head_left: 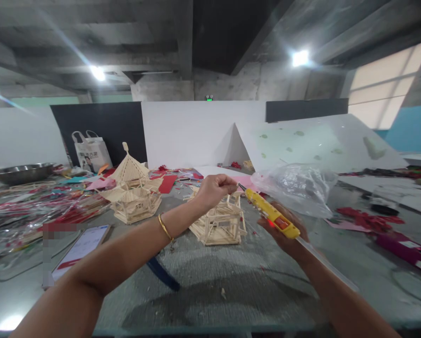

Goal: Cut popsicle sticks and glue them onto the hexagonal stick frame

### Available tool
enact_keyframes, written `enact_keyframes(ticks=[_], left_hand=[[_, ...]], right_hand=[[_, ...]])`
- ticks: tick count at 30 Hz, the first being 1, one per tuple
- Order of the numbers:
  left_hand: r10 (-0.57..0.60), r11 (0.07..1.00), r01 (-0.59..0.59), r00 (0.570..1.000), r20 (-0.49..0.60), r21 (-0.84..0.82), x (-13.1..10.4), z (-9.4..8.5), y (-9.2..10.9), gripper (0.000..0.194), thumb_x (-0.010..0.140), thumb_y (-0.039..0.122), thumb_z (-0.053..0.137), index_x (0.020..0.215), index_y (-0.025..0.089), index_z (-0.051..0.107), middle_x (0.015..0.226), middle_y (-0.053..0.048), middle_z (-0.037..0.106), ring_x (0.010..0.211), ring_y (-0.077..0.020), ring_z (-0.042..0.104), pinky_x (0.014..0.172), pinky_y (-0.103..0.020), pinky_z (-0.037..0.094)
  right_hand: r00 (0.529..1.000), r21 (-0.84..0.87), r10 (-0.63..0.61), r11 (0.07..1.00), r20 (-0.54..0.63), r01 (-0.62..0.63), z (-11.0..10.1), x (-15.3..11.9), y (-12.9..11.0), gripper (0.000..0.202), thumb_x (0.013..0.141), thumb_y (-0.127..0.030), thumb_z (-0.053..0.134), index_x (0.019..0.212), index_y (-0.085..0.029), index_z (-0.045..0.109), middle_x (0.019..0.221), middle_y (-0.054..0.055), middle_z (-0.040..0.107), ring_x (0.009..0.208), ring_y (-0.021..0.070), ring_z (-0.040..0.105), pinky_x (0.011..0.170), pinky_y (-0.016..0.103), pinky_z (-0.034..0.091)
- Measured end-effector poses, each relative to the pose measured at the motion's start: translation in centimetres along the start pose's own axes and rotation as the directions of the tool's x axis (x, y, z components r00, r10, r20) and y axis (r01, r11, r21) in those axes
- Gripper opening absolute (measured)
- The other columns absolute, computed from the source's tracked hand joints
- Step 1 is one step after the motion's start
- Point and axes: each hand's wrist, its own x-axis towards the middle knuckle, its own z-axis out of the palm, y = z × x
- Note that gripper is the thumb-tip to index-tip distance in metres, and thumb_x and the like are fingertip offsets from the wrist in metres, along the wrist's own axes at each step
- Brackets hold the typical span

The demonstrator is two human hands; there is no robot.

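My left hand (215,190), with a gold bangle at the wrist, is closed in a pinch above a small wooden stick frame (222,225). What its fingertips hold is too small to make out. My right hand (284,230) grips a yellow glue gun (272,213) with a red light on and a clear glue stick trailing from its back. The gun's nozzle points at my left fingertips, very close to them. Left of the frame stands a wooden stick pavilion (135,202) with a pointed roof.
A phone (80,249) lies at the left, near blue-handled pliers (163,274). Plastic-wrapped materials (66,211) and a metal bowl (23,172) are farther left. A clear plastic bag (298,185) and a purple box (404,251) are at the right.
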Motion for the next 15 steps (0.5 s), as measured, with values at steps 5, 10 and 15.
enact_keyframes(ticks=[5,10,15], left_hand=[[-0.056,0.996,0.056,0.998,0.003,-0.072,-0.3,0.0,0.6,0.007,0.067,0.018,0.068,0.071,0.012,0.065,0.059,0.003,0.059,0.054,-0.0059,0.049,0.058,-0.021,0.040],[-0.085,0.990,0.087,0.996,0.018,-0.110,-0.6,-0.1,1.2,0.005,0.067,0.015,0.068,0.068,0.012,0.065,0.056,0.003,0.058,0.053,-0.0052,0.048,0.058,-0.021,0.039],[-0.118,0.990,0.121,0.992,0.041,-0.066,-1.1,-0.3,1.6,0.005,0.067,0.016,0.069,0.069,0.011,0.066,0.058,0.002,0.059,0.054,-0.0058,0.049,0.057,-0.021,0.038]], right_hand=[[1.000,-0.001,0.019,1.000,-0.011,-0.019,-0.2,0.1,-0.3,0.012,0.083,-0.036,0.056,0.079,-0.024,0.055,0.073,0.001,0.062,0.064,0.0176,0.060,0.056,0.029,0.049],[0.999,0.027,-0.001,1.000,-0.039,0.002,-0.2,0.0,-0.4,0.013,0.083,-0.036,0.059,0.085,-0.024,0.056,0.075,0.001,0.062,0.064,0.0168,0.059,0.057,0.029,0.048],[0.998,0.065,0.017,0.998,-0.055,-0.013,0.3,-0.2,-0.3,0.015,0.083,-0.038,0.059,0.088,-0.024,0.056,0.079,0.001,0.063,0.069,0.0177,0.061,0.061,0.030,0.049]])
